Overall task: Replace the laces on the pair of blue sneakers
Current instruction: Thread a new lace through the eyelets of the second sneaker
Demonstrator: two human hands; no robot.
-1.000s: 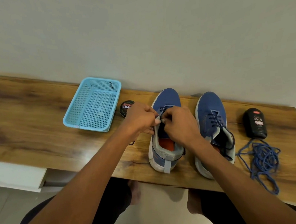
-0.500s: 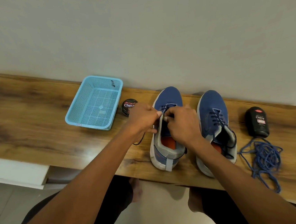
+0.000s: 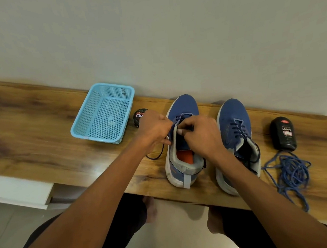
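Basket [image 3: 102, 113] left of polish tin [image 3: 139, 116]; two sneakers [image 3: 184, 141] [image 3: 236, 136] between tin and bottle [image 3: 283, 133]

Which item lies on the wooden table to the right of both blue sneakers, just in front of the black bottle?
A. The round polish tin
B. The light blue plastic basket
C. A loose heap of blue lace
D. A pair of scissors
C: the loose heap of blue lace lies right of the right sneaker, in front of the black bottle.
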